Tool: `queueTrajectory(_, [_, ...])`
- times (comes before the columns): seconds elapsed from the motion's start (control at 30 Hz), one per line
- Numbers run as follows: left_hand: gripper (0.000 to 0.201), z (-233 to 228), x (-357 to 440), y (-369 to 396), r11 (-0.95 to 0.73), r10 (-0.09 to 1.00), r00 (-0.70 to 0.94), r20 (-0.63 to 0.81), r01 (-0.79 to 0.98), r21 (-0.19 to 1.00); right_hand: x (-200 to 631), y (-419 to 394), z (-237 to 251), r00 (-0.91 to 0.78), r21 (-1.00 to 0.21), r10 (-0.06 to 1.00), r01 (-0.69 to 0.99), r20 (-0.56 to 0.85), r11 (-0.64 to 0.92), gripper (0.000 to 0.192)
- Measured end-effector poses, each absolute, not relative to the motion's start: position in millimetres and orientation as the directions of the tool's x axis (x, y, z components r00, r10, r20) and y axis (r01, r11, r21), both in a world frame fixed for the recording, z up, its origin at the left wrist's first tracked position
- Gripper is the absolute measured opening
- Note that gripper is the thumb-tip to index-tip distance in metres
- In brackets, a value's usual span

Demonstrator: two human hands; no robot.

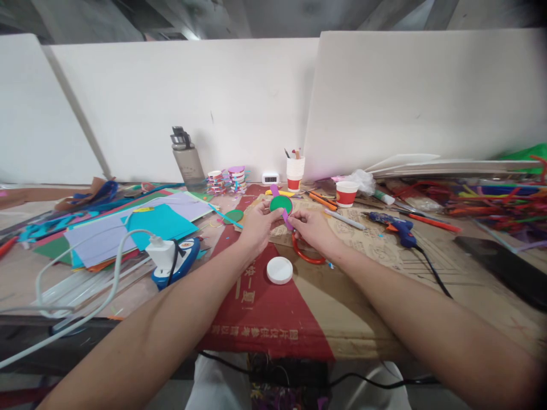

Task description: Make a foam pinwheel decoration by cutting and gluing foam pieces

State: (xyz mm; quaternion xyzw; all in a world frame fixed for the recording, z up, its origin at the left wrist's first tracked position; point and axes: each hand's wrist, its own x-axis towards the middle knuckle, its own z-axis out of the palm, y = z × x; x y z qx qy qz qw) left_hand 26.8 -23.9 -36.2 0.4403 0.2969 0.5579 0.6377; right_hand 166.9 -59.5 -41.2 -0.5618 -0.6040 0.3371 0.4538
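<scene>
My left hand [260, 225] pinches a green paper disc [280, 203] by its lower left edge, above the cardboard. A purple paper strip [286, 217] runs across the disc and sticks out above and below it. The fingers of my right hand [310, 228] close on the lower end of that strip. Just under the right hand lies an orange-red curved loop [308, 259], partly hidden, so its kind is unclear. A round white lid [280, 270] rests on the cardboard nearer to me. Another green disc [233, 216] lies left of my left hand.
A glue gun [395, 225] with its cord and a black phone-like slab [502, 270] lie right. Coloured paper sheets [160, 225] and a blue power strip [183, 259] with cables are left. Behind stand a bottle [188, 162], paper cups [295, 173] and a small clock [270, 178].
</scene>
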Motion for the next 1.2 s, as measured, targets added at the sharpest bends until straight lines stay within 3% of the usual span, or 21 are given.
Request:
queueTrajectory(0.2, [0.026, -35, 27, -24, -0.005, 0.974, 0.2, 0.108, -0.455, 0.89, 170, -61, -33, 0.035, -0.926, 0.988, 0.355, 0.15, 0.128, 0.015])
queueTrajectory(0.37, [0.018, -29, 23, -20, 0.021, 0.994, 0.106, 0.038, -0.505, 0.863, 188, -58, -19, 0.15, -0.905, 0.98, 0.422, 0.131, 0.056, 0.017])
queueTrajectory(0.5, [0.014, -25, 18, -18, 0.048, 0.999, 0.032, -0.036, -0.518, 0.854, 205, -51, -14, 0.232, -0.824, 0.958, 0.566, 0.171, 0.01, 0.017])
queueTrajectory(0.67, [0.01, -22, 17, -20, 0.077, 0.997, 0.023, -0.076, -0.5, 0.862, 222, -43, -22, 0.28, -0.666, 0.932, 0.744, 0.233, -0.057, 0.002])
queueTrajectory(0.8, [0.012, -23, 19, -21, 0.096, 0.995, 0.058, -0.078, -0.464, 0.881, 226, -37, -34, 0.197, -0.557, 0.941, 0.83, 0.275, -0.011, 0.008])
queueTrajectory(0.93, [0.017, -27, 21, -19, 0.111, 0.992, 0.099, -0.076, -0.423, 0.899, 229, -34, -36, 0.141, -0.545, 0.945, 0.838, 0.294, 0.044, 0.017])
queueTrajectory(1.2, [0.015, -30, 23, -19, 0.109, 0.987, 0.15, -0.054, -0.391, 0.914, 244, -40, -32, 0.318, -0.56, 0.88, 0.825, 0.353, -0.074, 0.025])
